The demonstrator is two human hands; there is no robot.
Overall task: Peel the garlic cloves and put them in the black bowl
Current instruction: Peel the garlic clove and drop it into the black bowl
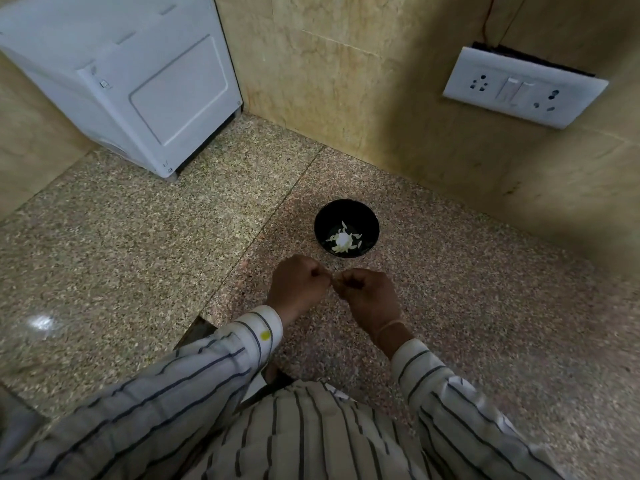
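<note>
A small black bowl stands on the speckled granite counter, with several pale garlic pieces lying at its bottom. Just in front of the bowl, my left hand and my right hand are held together above the counter. Both are closed into loose fists, fingertips meeting around a tiny pale piece that looks like a garlic clove, mostly hidden by the fingers. Striped shirt sleeves cover both forearms.
A white appliance stands at the back left of the counter. Beige tiled walls meet in a corner behind the bowl. A white socket and switch plate sits on the right wall. A dark gap shows at the counter's near edge.
</note>
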